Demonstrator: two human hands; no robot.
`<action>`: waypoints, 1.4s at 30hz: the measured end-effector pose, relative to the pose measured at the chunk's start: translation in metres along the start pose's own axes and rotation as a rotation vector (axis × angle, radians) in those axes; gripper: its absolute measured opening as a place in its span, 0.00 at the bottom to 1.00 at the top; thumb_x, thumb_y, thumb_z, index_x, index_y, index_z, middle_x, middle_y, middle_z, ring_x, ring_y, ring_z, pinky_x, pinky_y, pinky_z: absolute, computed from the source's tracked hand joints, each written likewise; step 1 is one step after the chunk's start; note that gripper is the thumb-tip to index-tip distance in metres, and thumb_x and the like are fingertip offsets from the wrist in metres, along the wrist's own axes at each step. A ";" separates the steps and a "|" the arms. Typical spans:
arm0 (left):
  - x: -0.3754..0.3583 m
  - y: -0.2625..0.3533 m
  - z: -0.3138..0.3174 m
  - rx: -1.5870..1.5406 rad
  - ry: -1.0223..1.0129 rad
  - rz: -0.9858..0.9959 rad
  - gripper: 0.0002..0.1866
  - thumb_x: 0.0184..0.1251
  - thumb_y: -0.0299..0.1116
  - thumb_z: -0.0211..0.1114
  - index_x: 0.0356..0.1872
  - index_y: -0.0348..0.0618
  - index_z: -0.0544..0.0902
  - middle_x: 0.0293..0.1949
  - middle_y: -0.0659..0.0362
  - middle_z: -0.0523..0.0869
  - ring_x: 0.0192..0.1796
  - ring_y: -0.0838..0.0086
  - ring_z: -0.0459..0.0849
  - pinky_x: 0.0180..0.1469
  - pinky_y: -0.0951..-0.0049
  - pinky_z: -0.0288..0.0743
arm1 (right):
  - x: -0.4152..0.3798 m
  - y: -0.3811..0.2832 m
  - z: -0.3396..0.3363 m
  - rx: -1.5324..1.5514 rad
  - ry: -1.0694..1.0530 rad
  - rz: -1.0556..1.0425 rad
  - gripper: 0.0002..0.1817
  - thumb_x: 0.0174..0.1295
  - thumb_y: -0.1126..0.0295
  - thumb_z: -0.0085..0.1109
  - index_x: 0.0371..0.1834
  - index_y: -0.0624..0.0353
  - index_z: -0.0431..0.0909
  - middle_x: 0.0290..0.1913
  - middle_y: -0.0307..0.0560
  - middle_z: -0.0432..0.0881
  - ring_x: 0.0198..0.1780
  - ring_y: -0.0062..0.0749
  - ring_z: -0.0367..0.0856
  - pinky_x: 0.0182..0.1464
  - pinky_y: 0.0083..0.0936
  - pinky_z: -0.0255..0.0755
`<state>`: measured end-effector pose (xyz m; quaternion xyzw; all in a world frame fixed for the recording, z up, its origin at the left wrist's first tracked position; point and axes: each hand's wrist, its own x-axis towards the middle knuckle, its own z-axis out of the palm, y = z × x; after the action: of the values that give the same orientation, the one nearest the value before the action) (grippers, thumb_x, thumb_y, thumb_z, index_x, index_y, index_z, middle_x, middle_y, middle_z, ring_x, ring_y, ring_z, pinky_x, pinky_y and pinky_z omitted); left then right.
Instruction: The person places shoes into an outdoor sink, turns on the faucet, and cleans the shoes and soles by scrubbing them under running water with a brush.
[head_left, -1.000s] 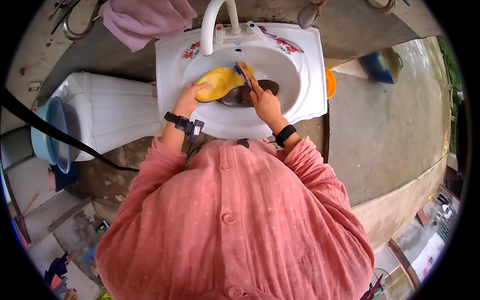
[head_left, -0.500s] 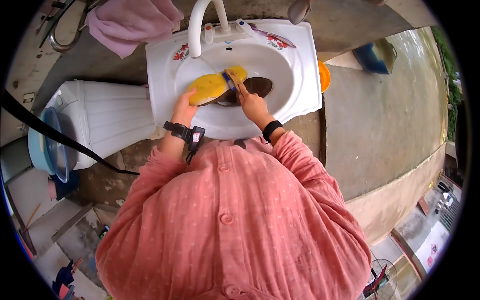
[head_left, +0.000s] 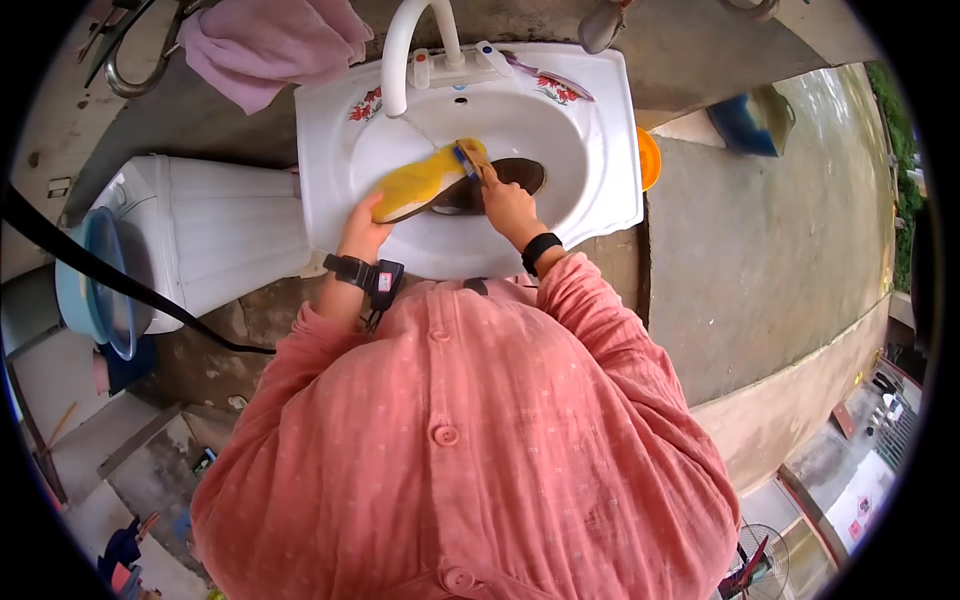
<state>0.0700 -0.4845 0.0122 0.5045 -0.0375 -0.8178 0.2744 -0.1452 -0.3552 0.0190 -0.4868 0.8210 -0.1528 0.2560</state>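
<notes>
My left hand is closed on the near left end of a yellow shoe sole, which is tilted over the white sink. In my right hand is a wooden brush with blue-and-white bristles, pressed on the far right end of the yellow sole. A dark sole lies in the basin under and beside my right hand, partly covered. Above the basin stands a white faucet, with a thin stream seeming to fall from it near the yellow sole.
A pink cloth hangs at the back left. On the sink's back right rim lies a purple toothbrush. Right of the sink is an orange basin. A white ribbed cabinet and blue basins are at the left.
The yellow sole has tilted more onto its side, and its held end has moved slightly down and left. The brush and my right hand have shifted slightly.
</notes>
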 end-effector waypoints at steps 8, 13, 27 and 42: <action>-0.078 0.036 0.067 0.759 -0.268 0.701 0.20 0.55 0.23 0.60 0.51 0.33 0.71 0.45 0.55 0.79 0.46 0.71 0.77 0.50 0.76 0.69 | 0.004 0.022 -0.067 -0.001 -0.081 0.141 0.21 0.54 0.57 0.52 0.44 0.62 0.70 0.34 0.58 0.80 0.38 0.52 0.78 0.41 0.41 0.72; -0.126 0.059 0.072 1.469 -0.160 1.028 0.12 0.55 0.23 0.58 0.42 0.34 0.77 0.39 0.54 0.83 0.40 0.73 0.80 0.50 0.74 0.70 | 0.011 -0.023 -0.031 -0.032 -0.354 -0.015 0.20 0.49 0.64 0.53 0.44 0.64 0.69 0.38 0.61 0.79 0.44 0.53 0.77 0.47 0.39 0.70; -0.117 0.082 0.000 1.876 -0.068 1.913 0.11 0.51 0.22 0.55 0.36 0.42 0.79 0.43 0.60 0.82 0.47 0.67 0.78 0.56 0.61 0.66 | 0.011 0.004 -0.036 -0.038 -0.330 0.012 0.17 0.47 0.64 0.53 0.38 0.63 0.68 0.37 0.63 0.78 0.42 0.57 0.76 0.45 0.43 0.70; -0.026 -0.015 0.060 1.834 -0.254 0.887 0.23 0.54 0.36 0.60 0.51 0.37 0.70 0.55 0.47 0.69 0.58 0.55 0.68 0.59 0.66 0.63 | -0.035 0.037 -0.044 0.093 0.017 0.135 0.29 0.48 0.64 0.54 0.55 0.62 0.60 0.37 0.65 0.77 0.37 0.59 0.77 0.42 0.44 0.70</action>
<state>0.0222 -0.4725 0.0571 0.3704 -0.8600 -0.3467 0.0547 -0.1834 -0.3061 0.0464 -0.4166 0.8461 -0.1774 0.2813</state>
